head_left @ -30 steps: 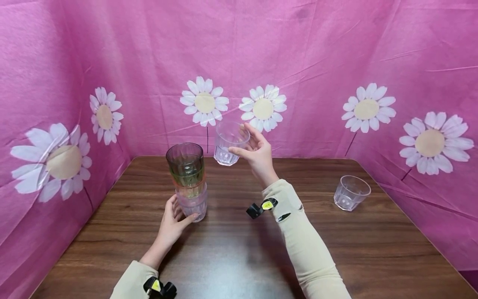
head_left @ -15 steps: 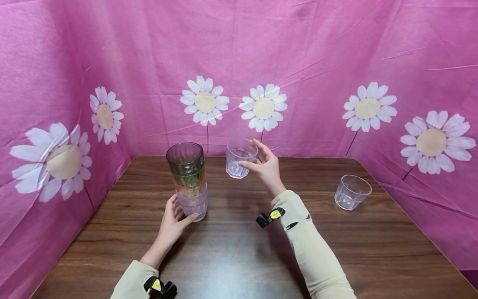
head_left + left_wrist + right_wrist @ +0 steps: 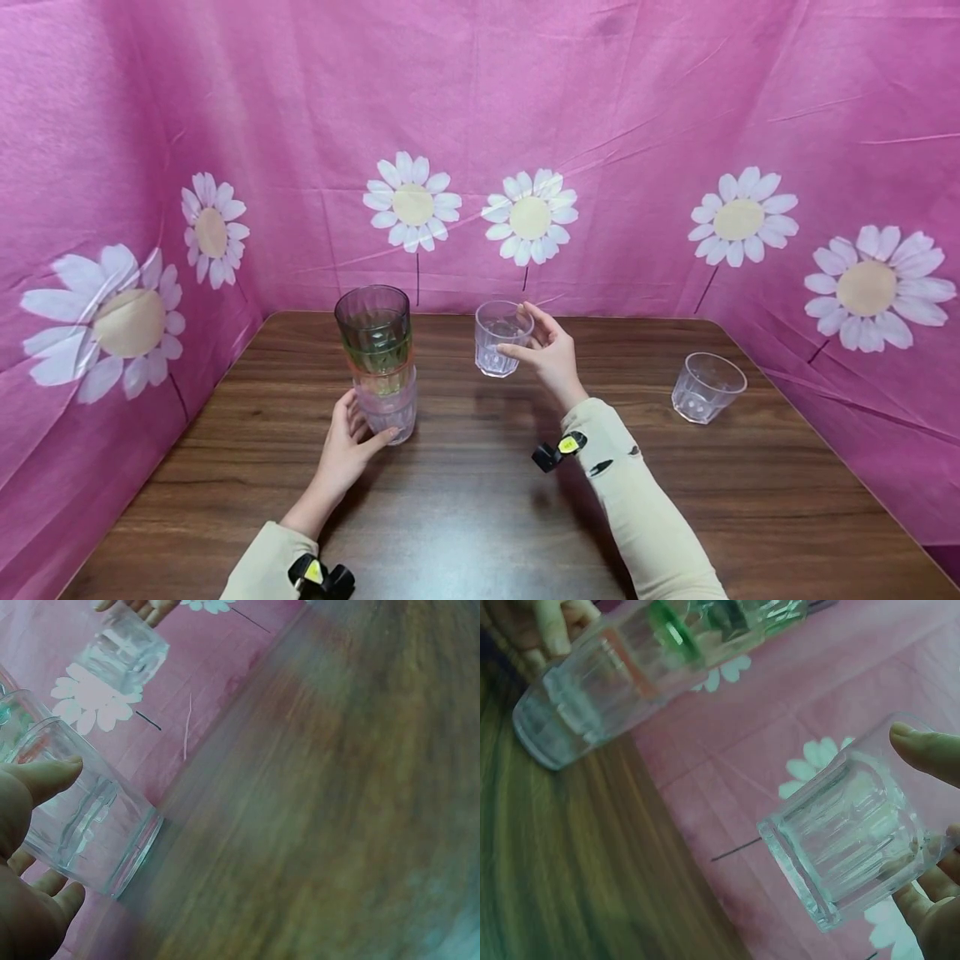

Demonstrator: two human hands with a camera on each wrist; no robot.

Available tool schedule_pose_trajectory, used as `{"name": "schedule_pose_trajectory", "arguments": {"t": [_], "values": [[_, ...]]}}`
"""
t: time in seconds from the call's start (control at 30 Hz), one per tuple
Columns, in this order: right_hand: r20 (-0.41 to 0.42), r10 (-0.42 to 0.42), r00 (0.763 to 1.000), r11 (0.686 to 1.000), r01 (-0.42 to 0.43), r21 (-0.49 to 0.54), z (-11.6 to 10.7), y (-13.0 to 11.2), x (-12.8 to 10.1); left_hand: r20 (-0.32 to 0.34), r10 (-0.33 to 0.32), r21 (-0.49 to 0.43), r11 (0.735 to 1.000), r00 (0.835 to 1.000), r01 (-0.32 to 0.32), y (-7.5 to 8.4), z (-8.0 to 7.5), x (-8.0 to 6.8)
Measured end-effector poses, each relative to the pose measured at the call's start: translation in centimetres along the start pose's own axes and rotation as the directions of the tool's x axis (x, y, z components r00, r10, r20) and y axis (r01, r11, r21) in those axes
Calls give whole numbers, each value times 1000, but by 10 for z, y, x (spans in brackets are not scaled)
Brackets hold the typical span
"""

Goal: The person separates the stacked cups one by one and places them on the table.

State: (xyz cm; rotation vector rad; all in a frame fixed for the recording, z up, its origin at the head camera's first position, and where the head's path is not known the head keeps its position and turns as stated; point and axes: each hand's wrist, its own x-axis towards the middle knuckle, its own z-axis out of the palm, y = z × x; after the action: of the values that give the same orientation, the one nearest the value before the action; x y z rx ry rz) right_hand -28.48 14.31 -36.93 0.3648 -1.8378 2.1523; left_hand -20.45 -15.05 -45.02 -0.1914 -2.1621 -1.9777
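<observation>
On the left of the table rises an upright stack of nested plastic cups, smoky grey on top, then green, orange and clear ones beneath. My left hand holds the lowest clear cup, its thumb at the near side and fingers behind. To the right of the stack, my right hand pinches a clear faceted cup near its rim, thumb in front. That cup is upright and above the tabletop, as the right wrist view also shows its base off the wood.
Another clear cup stands alone on the right side of the brown wooden table. A pink curtain with white daisies hangs round the table's back and sides.
My right hand has moved down and to the right with the clear cup, away from the stack. The left hand and the stack have stayed still.
</observation>
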Motion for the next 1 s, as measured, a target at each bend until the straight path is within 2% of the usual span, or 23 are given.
{"name": "schedule_pose_trajectory", "arguments": {"t": [0.47, 0.8, 1.0], "values": [[-41, 74, 996, 996, -76, -39, -36, 22, -12, 7, 9, 9, 1000, 1000, -9, -1, 0, 1], [-52, 82, 995, 989, -88, -118, -63, 24, -22, 8, 8, 16, 1000, 1000, -8, 0, 1, -1], [-77, 122, 990, 982, -132, -133, -80, 23, -26, 3, 2, -15, 1000, 1000, -2, 0, 0, 0]]}}
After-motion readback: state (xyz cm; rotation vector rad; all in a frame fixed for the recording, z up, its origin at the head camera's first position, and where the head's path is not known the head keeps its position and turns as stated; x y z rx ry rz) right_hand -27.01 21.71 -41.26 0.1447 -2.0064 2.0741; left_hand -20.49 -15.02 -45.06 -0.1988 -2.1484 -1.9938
